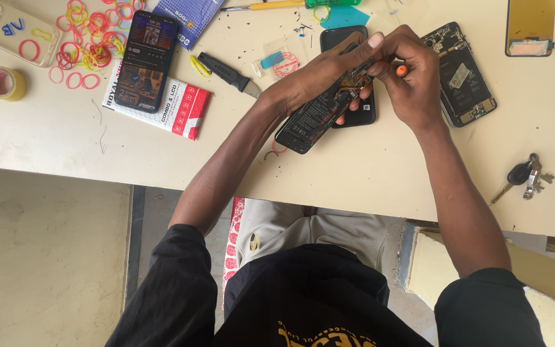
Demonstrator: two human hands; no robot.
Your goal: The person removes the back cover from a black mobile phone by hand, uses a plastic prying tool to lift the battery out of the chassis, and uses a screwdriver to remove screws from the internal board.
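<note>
Hands meet over the opened phone (316, 119), which I see lifted at a slant above the table (367, 173); its long axis runs from lower left, near my body, to upper right, where the work is. My left hand (329, 67) is clamped on the phone's upper end, fingers wrapped round its edge; my right hand (412, 80) is closed on a small screwdriver (401, 69) with an orange tip, pointing left into that upper end, so the right is the nearer to the spot. Beneath lies a dark phone back (354, 115); just right sits a second opened phone (464, 77), close to my right wrist. Room is free toward the near table edge; keys (527, 177) lie well apart to the right.
</note>
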